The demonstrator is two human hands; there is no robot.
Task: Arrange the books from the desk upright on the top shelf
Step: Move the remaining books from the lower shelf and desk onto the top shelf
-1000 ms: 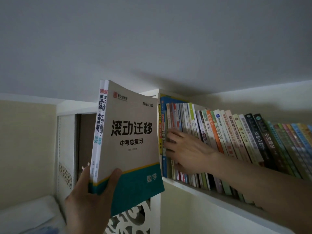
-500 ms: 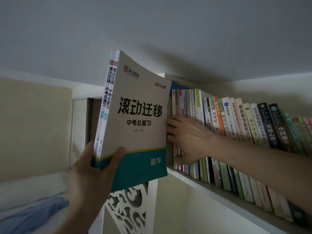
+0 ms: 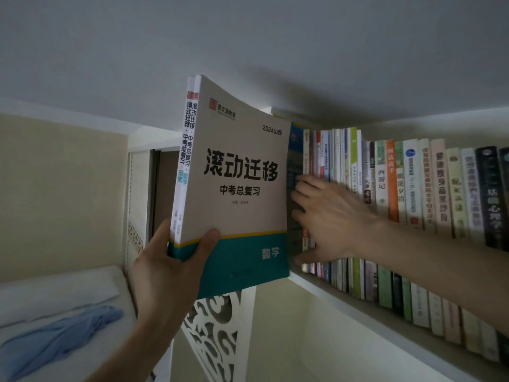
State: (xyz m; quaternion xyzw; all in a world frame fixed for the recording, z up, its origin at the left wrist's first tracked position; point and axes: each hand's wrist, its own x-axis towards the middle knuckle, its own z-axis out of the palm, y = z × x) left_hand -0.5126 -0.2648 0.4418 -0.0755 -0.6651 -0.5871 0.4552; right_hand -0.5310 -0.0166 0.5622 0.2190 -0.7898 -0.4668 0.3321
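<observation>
Left hand (image 3: 165,274) grips two floppy paperback workbooks (image 3: 234,188) by the bottom spine corner, upright just left of the shelf (image 3: 358,307), while right hand (image 3: 327,216), fingers spread, presses the book row (image 3: 413,188) aside; probably light, bendy, best supported low.

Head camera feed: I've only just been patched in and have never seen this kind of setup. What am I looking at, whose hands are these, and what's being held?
There is no machine here: a person wears one wide-angle camera on the head, so you see the view forward and up past their own two bare hands. The left hand grips two thin workbooks together at their lower corner, thumb on the front cover, holding them upright just left of the shelf. The right hand lies with straight fingers against the row of books standing on that shelf, at the row's left end. The ceiling is close above. At lower left lies a blue cloth on a white surface, and under the workbooks is a white carved panel.
</observation>
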